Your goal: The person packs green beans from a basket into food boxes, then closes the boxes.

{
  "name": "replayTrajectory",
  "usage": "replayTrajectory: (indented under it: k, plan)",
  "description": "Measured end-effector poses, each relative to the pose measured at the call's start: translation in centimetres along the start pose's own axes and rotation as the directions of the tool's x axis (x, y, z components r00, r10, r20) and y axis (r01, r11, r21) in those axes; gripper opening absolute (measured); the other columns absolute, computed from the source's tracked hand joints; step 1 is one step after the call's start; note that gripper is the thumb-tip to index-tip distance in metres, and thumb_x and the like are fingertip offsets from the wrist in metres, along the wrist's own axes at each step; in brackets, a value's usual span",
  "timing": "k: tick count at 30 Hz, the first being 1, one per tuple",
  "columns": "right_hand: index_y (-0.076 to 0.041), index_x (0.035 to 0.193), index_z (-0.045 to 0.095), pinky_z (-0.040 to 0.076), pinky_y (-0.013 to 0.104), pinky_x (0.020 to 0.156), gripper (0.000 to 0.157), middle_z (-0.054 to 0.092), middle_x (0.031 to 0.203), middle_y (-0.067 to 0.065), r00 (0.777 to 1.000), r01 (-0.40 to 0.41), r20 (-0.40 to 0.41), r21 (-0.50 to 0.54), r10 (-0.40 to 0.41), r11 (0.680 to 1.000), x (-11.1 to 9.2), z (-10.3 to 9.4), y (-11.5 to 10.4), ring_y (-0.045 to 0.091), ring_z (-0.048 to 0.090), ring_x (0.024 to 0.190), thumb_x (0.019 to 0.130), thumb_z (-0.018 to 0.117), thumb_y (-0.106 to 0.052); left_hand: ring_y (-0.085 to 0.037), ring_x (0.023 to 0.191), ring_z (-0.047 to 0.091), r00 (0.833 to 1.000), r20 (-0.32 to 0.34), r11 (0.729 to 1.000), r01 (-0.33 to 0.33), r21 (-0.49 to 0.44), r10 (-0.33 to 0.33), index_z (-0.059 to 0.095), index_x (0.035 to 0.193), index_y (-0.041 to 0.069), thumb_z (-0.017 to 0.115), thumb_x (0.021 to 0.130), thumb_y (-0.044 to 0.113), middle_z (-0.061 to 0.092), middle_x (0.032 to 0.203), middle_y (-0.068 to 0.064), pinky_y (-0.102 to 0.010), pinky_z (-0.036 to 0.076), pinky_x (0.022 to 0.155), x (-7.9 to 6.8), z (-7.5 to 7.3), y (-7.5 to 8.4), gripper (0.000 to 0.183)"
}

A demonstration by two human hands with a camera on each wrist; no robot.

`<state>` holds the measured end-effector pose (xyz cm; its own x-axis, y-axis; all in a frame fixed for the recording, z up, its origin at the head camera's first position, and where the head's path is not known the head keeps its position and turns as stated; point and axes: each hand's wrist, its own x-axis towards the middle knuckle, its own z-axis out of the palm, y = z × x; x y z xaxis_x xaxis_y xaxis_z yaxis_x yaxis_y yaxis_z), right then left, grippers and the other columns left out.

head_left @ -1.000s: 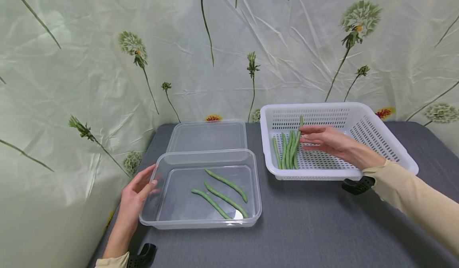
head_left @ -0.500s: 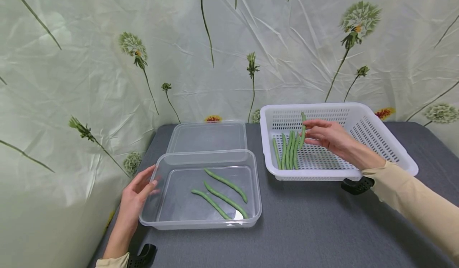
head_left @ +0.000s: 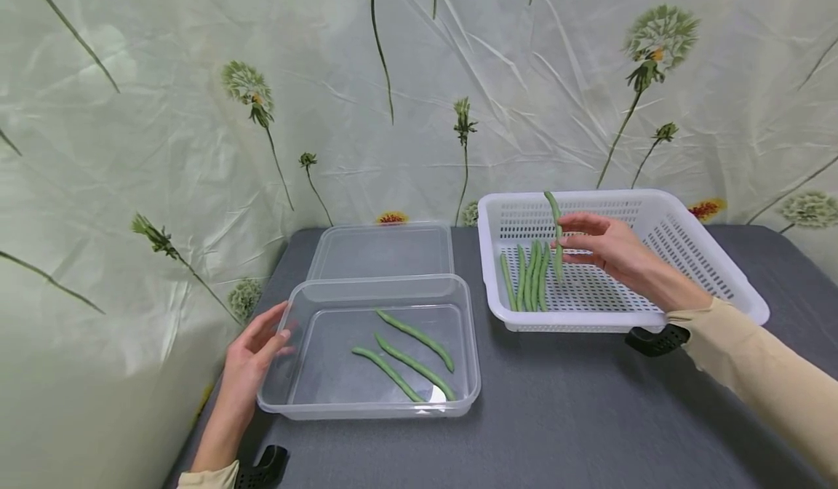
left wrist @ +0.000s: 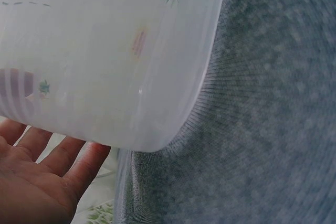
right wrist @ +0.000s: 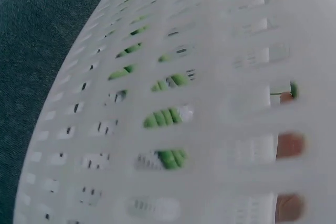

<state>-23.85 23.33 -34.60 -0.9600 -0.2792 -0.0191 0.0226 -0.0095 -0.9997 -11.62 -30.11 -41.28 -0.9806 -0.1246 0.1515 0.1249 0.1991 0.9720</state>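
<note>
In the head view my right hand (head_left: 612,249) pinches one green bean (head_left: 555,216) between thumb and fingers. That bean stands roughly upright, above the white perforated basket (head_left: 625,321). Several other green beans (head_left: 529,278) lie side by side along the basket's left part. My left hand (head_left: 252,362) rests with fairly straight fingers against the left wall of a clear plastic container (head_left: 366,409), which holds 3 green beans (head_left: 399,362). The left wrist view has the fingers (left wrist: 86,163) touching the container's wall (left wrist: 105,103). From the right wrist, the basket wall (right wrist: 210,129) mostly hides the hand.
A clear flat lid (head_left: 382,249) lies behind the container. Grey cloth (head_left: 556,409) covers the table, and a flower-printed sheet (head_left: 393,74) hangs at the back and left. The basket stands right of the container, with a gap between them.
My right hand has lifted the pinched bean up and slightly right, away from the row of beans in the basket. The left hand and the container hold their place.
</note>
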Motion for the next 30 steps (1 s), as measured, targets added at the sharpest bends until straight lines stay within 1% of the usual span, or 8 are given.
replayTrajectory:
  k: [4, 8, 11, 14, 19, 22, 26, 30]
  plan:
    - [-0.002, 0.133, 0.049, 0.056, 0.034, 0.083, 0.043, 0.056, 0.123, 0.005, 1.000, 0.017, 0.020, -0.082, -0.015, 0.996, -0.3, 0.5, -0.6, 0.020, 0.067, 0.104, 0.094, 0.068, -0.006, -0.006, 0.110, 0.062, 1.000, 0.005, 1.000, 0.005, 0.017, -0.006, 0.046, 0.144, 0.002, 0.058, 0.100, 0.013, 0.055, 0.137, 0.000, -0.027, 0.054, 0.078, 0.0, 0.1, -0.1, 0.047]
    - [-0.006, 0.139, 0.047, 0.055, 0.034, 0.083, 0.049, 0.052, 0.129, 0.014, 0.996, 0.061, 0.064, -0.102, -0.054, 0.993, -0.6, 1.5, -1.6, 0.024, 0.066, 0.106, 0.094, 0.066, -0.004, -0.006, 0.110, 0.062, 1.000, 0.002, 1.000, 0.004, 0.019, -0.004, 0.046, 0.145, 0.002, 0.058, 0.101, 0.013, 0.054, 0.138, -0.001, -0.027, 0.054, 0.078, 0.0, 0.1, -0.1, 0.047]
    - [-0.008, 0.144, 0.044, 0.055, 0.034, 0.084, 0.053, 0.053, 0.133, 0.012, 0.993, 0.088, 0.087, -0.121, -0.078, 0.989, -0.9, 2.3, -2.5, 0.025, 0.065, 0.107, 0.096, 0.064, -0.004, -0.007, 0.110, 0.062, 1.000, -0.003, 1.000, 0.008, 0.028, -0.008, 0.046, 0.145, 0.002, 0.058, 0.101, 0.013, 0.054, 0.139, -0.002, -0.026, 0.054, 0.078, 0.0, 0.1, -0.1, 0.047]
    - [-0.007, 0.146, 0.043, 0.055, 0.036, 0.084, 0.052, 0.055, 0.136, 0.010, 0.986, 0.122, 0.134, -0.139, -0.103, 0.983, -1.4, 3.2, -3.0, 0.031, 0.064, 0.110, 0.098, 0.060, -0.005, -0.007, 0.110, 0.062, 1.000, -0.004, 0.999, 0.012, 0.048, -0.012, 0.046, 0.145, 0.003, 0.057, 0.101, 0.014, 0.054, 0.139, -0.002, -0.026, 0.054, 0.078, 0.0, 0.0, 0.0, 0.047]
    - [-0.003, 0.142, 0.047, 0.056, 0.039, 0.082, 0.047, 0.053, 0.136, 0.012, 0.963, 0.197, 0.220, -0.183, -0.155, 0.963, -2.1, 5.6, -2.9, 0.032, 0.064, 0.108, 0.098, 0.061, -0.005, -0.006, 0.110, 0.062, 1.000, -0.002, 0.998, 0.004, 0.058, -0.004, 0.046, 0.145, 0.003, 0.058, 0.101, 0.015, 0.054, 0.139, -0.001, -0.025, 0.054, 0.077, 0.2, 0.0, 0.0, 0.047]
    - [-0.002, 0.141, 0.048, 0.057, 0.041, 0.078, 0.049, 0.053, 0.136, 0.015, 0.951, 0.222, 0.257, -0.172, -0.174, 0.960, -2.4, 7.4, -2.4, 0.034, 0.066, 0.105, 0.095, 0.064, -0.002, -0.006, 0.110, 0.062, 1.000, -0.003, 0.999, -0.001, 0.051, 0.001, 0.046, 0.145, 0.002, 0.058, 0.101, 0.014, 0.054, 0.139, -0.001, -0.025, 0.054, 0.078, 0.2, -0.1, -0.1, 0.047]
    - [-0.005, 0.140, 0.049, 0.057, 0.043, 0.076, 0.052, 0.054, 0.135, 0.018, 0.930, 0.252, 0.311, -0.142, -0.198, 0.957, -2.8, 9.8, -1.8, 0.035, 0.067, 0.101, 0.092, 0.066, 0.002, -0.006, 0.111, 0.062, 1.000, 0.004, 0.998, -0.008, 0.055, 0.008, 0.046, 0.145, 0.002, 0.058, 0.101, 0.015, 0.053, 0.140, -0.002, -0.025, 0.054, 0.078, 0.1, -0.1, -0.1, 0.047]
    - [-0.010, 0.142, 0.049, 0.057, 0.043, 0.076, 0.054, 0.056, 0.135, 0.013, 0.913, 0.294, 0.344, -0.177, -0.221, 0.939, -3.1, 12.2, -1.5, 0.035, 0.068, 0.100, 0.092, 0.067, 0.000, -0.006, 0.111, 0.062, 1.000, 0.007, 0.998, -0.017, 0.065, 0.017, 0.046, 0.145, 0.003, 0.058, 0.101, 0.016, 0.053, 0.140, -0.004, -0.025, 0.054, 0.079, 0.0, -0.1, -0.1, 0.047]
